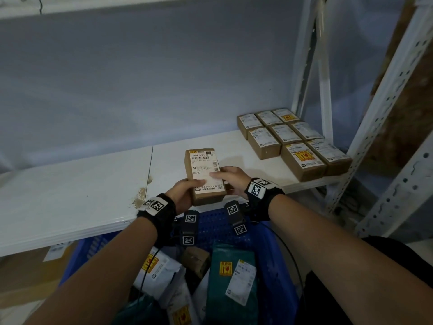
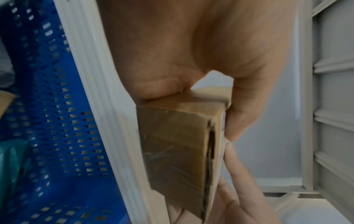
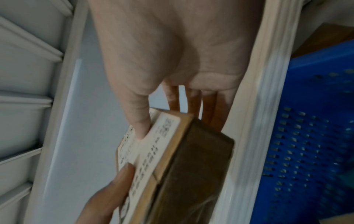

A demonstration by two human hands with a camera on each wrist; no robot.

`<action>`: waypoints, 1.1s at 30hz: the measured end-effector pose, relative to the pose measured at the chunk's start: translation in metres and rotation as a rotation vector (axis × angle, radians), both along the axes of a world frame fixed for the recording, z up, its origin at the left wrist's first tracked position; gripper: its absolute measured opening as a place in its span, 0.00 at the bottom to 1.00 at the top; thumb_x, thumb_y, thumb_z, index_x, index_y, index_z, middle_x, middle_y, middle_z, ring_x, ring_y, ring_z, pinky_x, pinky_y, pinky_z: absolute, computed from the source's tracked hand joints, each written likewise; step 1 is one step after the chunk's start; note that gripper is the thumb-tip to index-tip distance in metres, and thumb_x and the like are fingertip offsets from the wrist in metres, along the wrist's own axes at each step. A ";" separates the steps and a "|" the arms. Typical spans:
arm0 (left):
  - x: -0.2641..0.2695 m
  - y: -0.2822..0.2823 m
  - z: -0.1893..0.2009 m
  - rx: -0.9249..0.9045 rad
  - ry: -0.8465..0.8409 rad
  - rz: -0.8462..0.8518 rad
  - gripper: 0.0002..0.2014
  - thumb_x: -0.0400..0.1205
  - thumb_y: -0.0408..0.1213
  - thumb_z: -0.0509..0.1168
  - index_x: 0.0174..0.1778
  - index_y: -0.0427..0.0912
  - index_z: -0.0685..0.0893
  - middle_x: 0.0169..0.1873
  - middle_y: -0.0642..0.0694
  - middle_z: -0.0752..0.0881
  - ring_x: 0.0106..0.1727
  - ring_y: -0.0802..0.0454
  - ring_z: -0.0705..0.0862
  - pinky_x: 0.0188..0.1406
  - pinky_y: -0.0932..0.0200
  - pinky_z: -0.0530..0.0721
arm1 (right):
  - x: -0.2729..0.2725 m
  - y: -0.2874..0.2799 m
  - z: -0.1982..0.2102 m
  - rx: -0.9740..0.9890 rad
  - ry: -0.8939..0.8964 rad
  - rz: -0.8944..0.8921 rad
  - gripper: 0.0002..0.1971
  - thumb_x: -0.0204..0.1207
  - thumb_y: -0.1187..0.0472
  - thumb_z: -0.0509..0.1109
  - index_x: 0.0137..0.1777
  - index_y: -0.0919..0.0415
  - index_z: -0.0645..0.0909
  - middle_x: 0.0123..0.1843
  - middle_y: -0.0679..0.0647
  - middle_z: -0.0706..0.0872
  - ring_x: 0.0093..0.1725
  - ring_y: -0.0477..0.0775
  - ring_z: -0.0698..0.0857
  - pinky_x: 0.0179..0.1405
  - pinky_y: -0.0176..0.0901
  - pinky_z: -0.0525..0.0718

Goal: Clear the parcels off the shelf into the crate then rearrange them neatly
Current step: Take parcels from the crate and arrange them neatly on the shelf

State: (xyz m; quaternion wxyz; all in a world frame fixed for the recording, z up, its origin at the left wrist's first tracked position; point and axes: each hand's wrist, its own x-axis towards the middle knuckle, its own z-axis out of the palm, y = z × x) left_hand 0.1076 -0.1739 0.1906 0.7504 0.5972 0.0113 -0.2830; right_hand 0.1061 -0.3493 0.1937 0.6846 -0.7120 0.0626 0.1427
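Observation:
A small brown cardboard parcel (image 1: 205, 174) with a white shipping label is held in both hands above the front edge of the white shelf (image 1: 70, 195). My left hand (image 1: 181, 192) grips its near left side, thumb on the label. My right hand (image 1: 230, 180) grips the right side, thumb across the label and fingers underneath. The left wrist view shows the parcel's (image 2: 176, 151) taped end under my left hand's (image 2: 191, 97) palm and thumb. In the right wrist view, my right hand (image 3: 172, 121) clamps the parcel (image 3: 172, 166). Below stands the blue crate (image 1: 210, 226) with several parcels.
Several small brown boxes (image 1: 293, 141) sit in neat rows at the shelf's right end beside the perforated metal upright (image 1: 384, 113). In the crate lie a dark green bag (image 1: 232, 285) and white mailers (image 1: 159, 273). A large cardboard box (image 1: 28, 273) stands under the shelf at left.

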 end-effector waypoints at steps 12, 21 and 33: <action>0.018 -0.079 -0.031 0.382 -0.201 0.073 0.30 0.73 0.38 0.71 0.70 0.31 0.73 0.65 0.34 0.81 0.63 0.38 0.82 0.67 0.42 0.80 | 0.008 -0.057 -0.019 -0.620 -0.023 -0.219 0.23 0.79 0.44 0.64 0.66 0.60 0.77 0.62 0.58 0.85 0.58 0.59 0.85 0.53 0.44 0.81; 0.030 -0.168 -0.060 0.698 -0.369 -0.136 0.34 0.67 0.49 0.73 0.67 0.38 0.76 0.61 0.39 0.85 0.59 0.43 0.84 0.61 0.47 0.84 | 0.022 -0.113 -0.030 -1.083 0.051 -0.278 0.27 0.79 0.44 0.59 0.71 0.62 0.72 0.67 0.63 0.78 0.64 0.64 0.80 0.59 0.50 0.79; 0.045 -0.225 -0.072 0.959 -0.548 -0.201 0.21 0.76 0.43 0.70 0.58 0.32 0.77 0.51 0.40 0.73 0.47 0.43 0.77 0.50 0.54 0.78 | 0.029 -0.147 -0.031 -1.546 -0.095 -0.236 0.12 0.80 0.57 0.64 0.59 0.58 0.85 0.70 0.56 0.74 0.64 0.60 0.76 0.46 0.48 0.77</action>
